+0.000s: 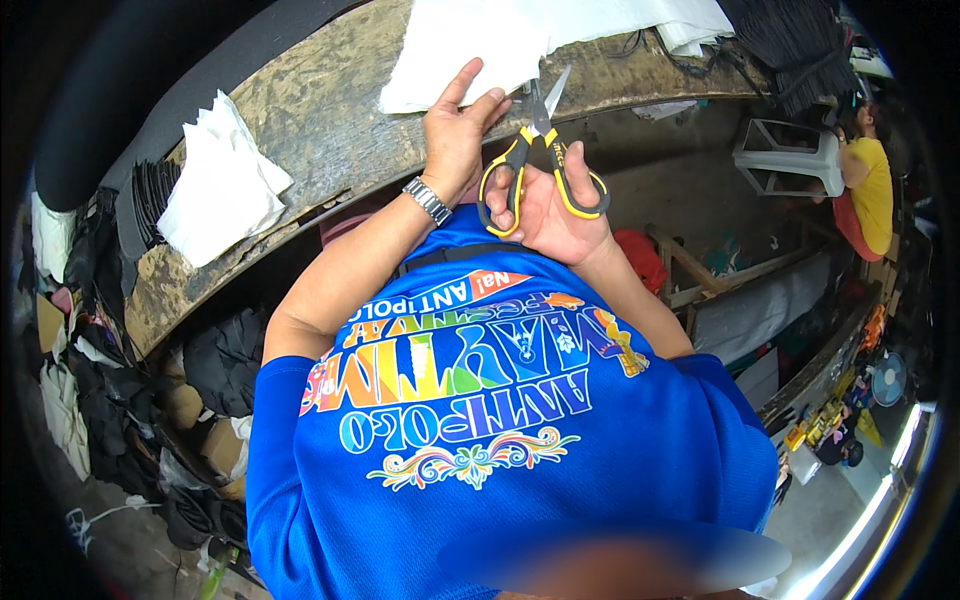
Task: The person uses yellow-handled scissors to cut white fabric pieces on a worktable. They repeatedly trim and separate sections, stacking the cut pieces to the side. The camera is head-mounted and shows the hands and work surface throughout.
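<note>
A stack of thin white sheets (455,45), perhaps cloth, lies at the near edge of a worn wooden table. Resting on its near edge is my left hand (458,135), with a metal watch on the wrist and the fingers spread. My right hand (555,215) holds scissors (540,130) with black and yellow handles, fingers and thumb through the loops. The blades are parted and point away from me, just right of the left hand. Their tips are near the sheets' edge; I cannot tell whether they touch.
The wooden table (340,110) curves across the far side. Another white pile (215,180) lies at left beside black strips (152,200). A bundle of black strips (790,50) is at far right. A person in yellow (872,185) sits by a white plastic stool (790,160).
</note>
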A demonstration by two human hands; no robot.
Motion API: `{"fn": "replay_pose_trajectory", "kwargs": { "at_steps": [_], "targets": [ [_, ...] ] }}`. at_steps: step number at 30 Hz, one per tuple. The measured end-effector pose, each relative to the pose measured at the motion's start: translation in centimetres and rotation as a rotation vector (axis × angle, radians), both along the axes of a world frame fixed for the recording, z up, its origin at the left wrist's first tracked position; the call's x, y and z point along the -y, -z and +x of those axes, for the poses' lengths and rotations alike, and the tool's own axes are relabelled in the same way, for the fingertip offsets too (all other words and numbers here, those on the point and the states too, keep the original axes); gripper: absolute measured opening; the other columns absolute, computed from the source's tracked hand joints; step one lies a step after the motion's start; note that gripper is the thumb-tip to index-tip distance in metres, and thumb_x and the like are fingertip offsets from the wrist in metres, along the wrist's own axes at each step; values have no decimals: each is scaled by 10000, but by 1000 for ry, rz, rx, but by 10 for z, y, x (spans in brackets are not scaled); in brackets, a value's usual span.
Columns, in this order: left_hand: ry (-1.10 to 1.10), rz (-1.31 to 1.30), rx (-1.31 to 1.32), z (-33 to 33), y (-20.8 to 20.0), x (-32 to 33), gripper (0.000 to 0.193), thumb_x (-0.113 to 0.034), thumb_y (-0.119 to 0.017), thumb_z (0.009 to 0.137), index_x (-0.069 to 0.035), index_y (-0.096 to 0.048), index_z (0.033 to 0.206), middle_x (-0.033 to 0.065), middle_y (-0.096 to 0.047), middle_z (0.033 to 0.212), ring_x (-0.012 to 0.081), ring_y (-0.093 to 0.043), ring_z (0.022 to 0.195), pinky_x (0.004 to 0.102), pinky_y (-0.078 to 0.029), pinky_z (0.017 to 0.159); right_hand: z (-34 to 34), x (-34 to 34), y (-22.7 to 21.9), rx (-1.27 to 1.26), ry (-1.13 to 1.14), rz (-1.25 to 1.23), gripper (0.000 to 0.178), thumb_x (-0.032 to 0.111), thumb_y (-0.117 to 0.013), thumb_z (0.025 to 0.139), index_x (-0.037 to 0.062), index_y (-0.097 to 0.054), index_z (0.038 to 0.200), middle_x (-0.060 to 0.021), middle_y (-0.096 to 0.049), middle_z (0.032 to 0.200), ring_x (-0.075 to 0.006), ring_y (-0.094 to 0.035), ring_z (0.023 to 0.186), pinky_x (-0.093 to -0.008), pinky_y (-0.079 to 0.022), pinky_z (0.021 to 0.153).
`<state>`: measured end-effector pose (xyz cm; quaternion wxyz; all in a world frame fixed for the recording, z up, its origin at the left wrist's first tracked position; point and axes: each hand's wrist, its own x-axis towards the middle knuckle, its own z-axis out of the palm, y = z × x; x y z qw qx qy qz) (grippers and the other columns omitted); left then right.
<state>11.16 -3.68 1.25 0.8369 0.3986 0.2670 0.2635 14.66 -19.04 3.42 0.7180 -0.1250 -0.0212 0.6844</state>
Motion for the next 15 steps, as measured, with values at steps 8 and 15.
{"fn": "replay_pose_trajectory", "kwargs": {
  "at_steps": [8,15],
  "targets": [
    [-32,-20,29,3,3,-2,568,47,-623,886,47,-398,1408,148,-582,1193,171,-643,954,291,-585,858,-2,0,0,-24,41,-88,751,768,-404,858,43,-569,960,-66,-539,755,-142,-492,617,-282,-407,627],
    [-20,-9,23,3,7,-3,570,53,-622,884,50,-397,1408,160,-563,1229,174,-643,955,288,-586,855,-6,8,-5,-27,69,-153,668,688,-410,917,49,-594,859,-71,-554,678,-138,-504,570,-248,-413,548]
  ]
}}
